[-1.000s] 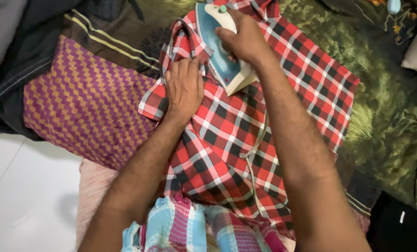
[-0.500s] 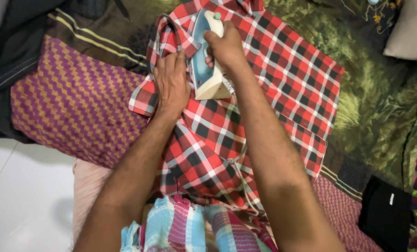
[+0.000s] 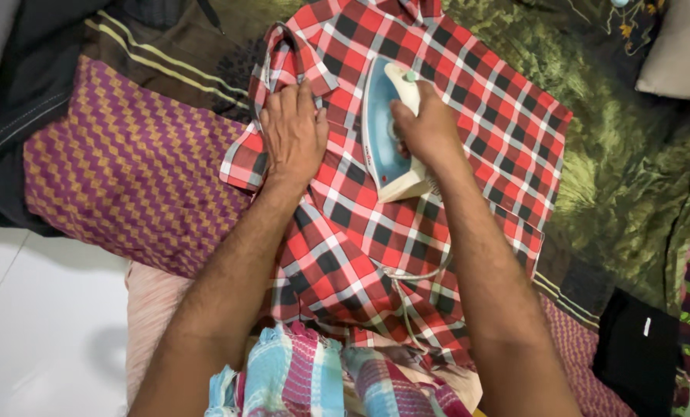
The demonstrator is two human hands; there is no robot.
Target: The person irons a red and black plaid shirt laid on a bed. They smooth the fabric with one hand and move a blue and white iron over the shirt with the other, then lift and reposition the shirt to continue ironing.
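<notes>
While our right hand [image 3: 426,127] wraps its fingers around the handle of the blue-and-white iron [image 3: 387,135], we press our left hand [image 3: 292,135] flat, fingers together, on the red checked shirt [image 3: 469,116], just left of the iron.

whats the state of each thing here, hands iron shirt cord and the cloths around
left hand: flat, palm down, pressing the shirt
right hand: closed round the iron's handle
iron: soleplate down on the shirt
checked shirt: spread out, collar part folded by the left hand
cord: slack, trailing over the shirt
purple zigzag cloth: laid flat
green cloth: crumpled
</notes>
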